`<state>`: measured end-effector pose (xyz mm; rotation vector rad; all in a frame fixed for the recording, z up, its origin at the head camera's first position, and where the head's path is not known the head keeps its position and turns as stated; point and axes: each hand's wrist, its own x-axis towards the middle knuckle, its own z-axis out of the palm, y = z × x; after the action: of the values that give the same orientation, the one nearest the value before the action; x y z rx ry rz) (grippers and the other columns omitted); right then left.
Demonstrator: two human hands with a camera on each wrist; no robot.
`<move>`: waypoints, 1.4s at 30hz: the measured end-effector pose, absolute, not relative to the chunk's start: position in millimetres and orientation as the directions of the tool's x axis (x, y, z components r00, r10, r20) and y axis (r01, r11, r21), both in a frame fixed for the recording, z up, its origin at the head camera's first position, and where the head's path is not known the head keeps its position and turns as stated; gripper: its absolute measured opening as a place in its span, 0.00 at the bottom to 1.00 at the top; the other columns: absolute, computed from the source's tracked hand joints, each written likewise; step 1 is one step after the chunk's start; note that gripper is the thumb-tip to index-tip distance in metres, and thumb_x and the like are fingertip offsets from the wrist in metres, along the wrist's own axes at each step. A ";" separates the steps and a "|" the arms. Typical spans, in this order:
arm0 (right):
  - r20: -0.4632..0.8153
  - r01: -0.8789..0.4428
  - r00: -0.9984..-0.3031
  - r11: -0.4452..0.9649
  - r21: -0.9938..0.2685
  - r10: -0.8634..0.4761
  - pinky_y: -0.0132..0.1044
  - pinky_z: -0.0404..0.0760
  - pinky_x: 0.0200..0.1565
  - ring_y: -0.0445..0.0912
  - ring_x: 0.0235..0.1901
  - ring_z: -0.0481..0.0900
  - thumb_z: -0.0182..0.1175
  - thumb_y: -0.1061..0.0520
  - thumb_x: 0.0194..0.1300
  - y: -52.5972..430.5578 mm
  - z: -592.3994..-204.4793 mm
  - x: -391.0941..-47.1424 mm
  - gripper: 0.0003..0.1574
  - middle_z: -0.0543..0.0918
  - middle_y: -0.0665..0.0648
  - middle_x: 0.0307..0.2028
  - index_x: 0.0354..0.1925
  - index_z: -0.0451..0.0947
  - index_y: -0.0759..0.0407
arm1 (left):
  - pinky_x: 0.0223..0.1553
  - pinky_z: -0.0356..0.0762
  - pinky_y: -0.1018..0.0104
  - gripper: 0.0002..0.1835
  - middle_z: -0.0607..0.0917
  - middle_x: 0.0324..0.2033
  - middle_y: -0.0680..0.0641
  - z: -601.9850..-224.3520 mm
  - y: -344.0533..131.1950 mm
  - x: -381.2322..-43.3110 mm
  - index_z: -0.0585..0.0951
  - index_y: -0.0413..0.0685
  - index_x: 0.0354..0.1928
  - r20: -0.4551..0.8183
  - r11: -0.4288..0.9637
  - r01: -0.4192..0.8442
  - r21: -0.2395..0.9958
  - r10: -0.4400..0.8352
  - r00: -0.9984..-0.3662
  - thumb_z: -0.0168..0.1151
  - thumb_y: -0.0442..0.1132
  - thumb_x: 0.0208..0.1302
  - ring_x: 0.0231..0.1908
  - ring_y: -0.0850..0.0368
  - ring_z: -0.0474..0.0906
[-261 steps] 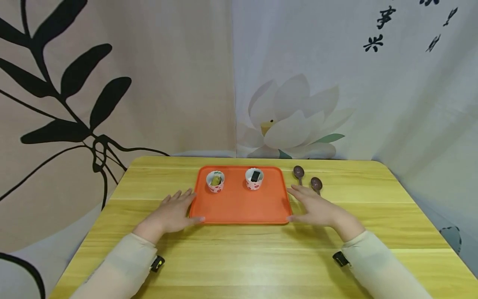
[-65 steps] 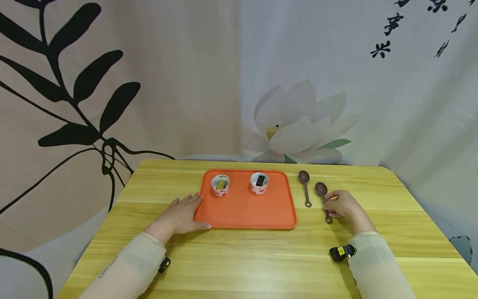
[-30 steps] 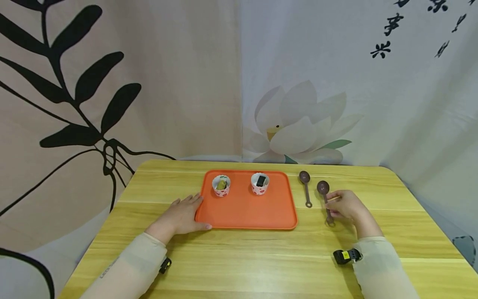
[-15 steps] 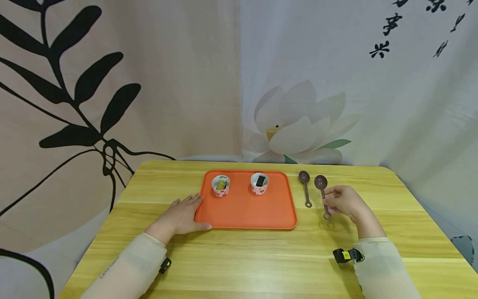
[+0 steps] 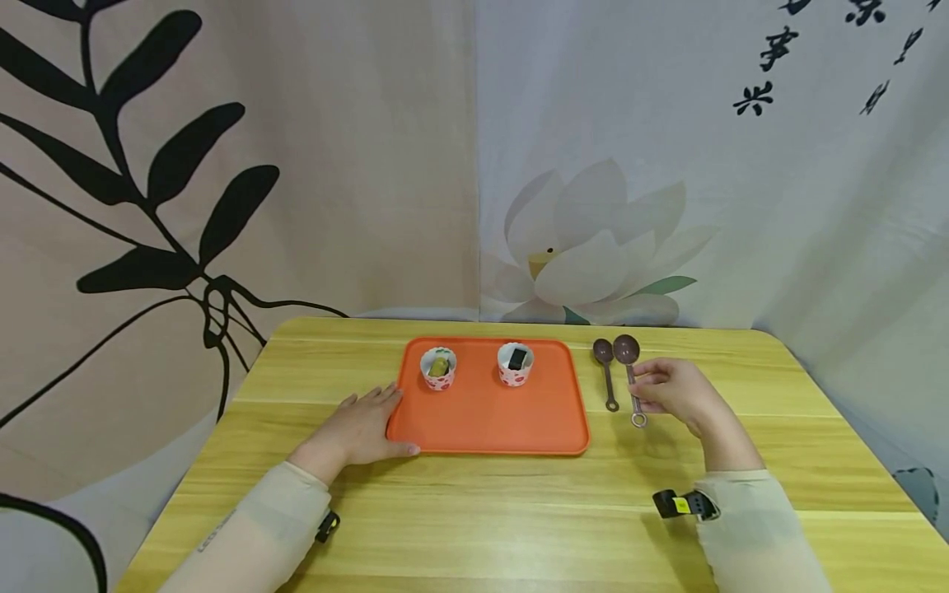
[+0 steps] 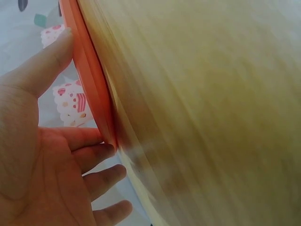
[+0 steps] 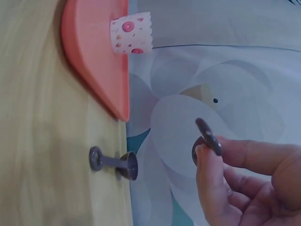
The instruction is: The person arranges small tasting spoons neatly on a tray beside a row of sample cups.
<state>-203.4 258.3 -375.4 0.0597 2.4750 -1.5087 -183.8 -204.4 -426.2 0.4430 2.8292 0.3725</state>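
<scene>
My right hand (image 5: 678,397) pinches the handle of a brown spoon (image 5: 626,349) between thumb and fingers. In the right wrist view that spoon (image 7: 208,135) is up off the table, its ring-ended handle toward the camera. Just left of it lies a second brown spoon (image 5: 603,352) on the table. My left hand (image 5: 359,428) rests at the left edge of an orange tray (image 5: 489,428), fingers spread and touching the rim, as the left wrist view shows with the hand (image 6: 51,165) against the rim (image 6: 89,70).
Two patterned paper cups stand on the tray: a left cup (image 5: 438,381) with something yellow-green inside, and a right cup (image 5: 513,376) with a black and white item. The wooden table (image 5: 474,511) ends at a printed curtain (image 5: 371,165).
Over the last second my right hand has lifted its spoon off the table and carried it left and away from me, close to the other spoon. My left hand and the tray stay still.
</scene>
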 end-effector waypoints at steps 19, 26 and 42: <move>-0.174 0.109 -0.978 0.439 -0.892 -0.112 0.39 0.87 0.41 0.41 0.32 0.83 0.62 0.68 0.68 232.1 -364.1 -206.9 0.25 0.81 0.64 0.43 0.59 0.70 0.78 | 0.69 0.51 0.33 0.56 0.61 0.74 0.35 -424.0 -203.3 -182.9 0.60 0.34 0.75 -0.200 0.920 0.287 0.268 0.345 -0.917 0.66 0.69 0.57 0.73 0.34 0.56; -0.155 0.092 -0.981 0.414 -0.905 -0.120 0.40 0.87 0.41 0.41 0.31 0.83 0.63 0.67 0.67 218.6 -362.0 -209.5 0.24 0.81 0.63 0.42 0.58 0.72 0.77 | 0.70 0.51 0.33 0.56 0.60 0.74 0.35 -422.2 -202.9 -182.0 0.60 0.33 0.75 -0.204 0.920 0.288 0.267 0.346 -0.916 0.66 0.68 0.57 0.73 0.34 0.55; -0.146 0.090 -0.981 0.363 -0.927 -0.129 0.38 0.87 0.39 0.43 0.33 0.84 0.63 0.68 0.67 185.9 -358.1 -214.9 0.24 0.81 0.65 0.43 0.58 0.72 0.76 | 0.70 0.51 0.33 0.57 0.61 0.74 0.35 -423.8 -203.0 -182.0 0.61 0.34 0.75 -0.212 0.923 0.283 0.261 0.341 -0.916 0.66 0.69 0.57 0.73 0.34 0.55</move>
<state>-214.9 185.9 -358.1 -0.0354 2.4279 -1.6703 -182.0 -203.0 -423.8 0.4666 2.8282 0.3295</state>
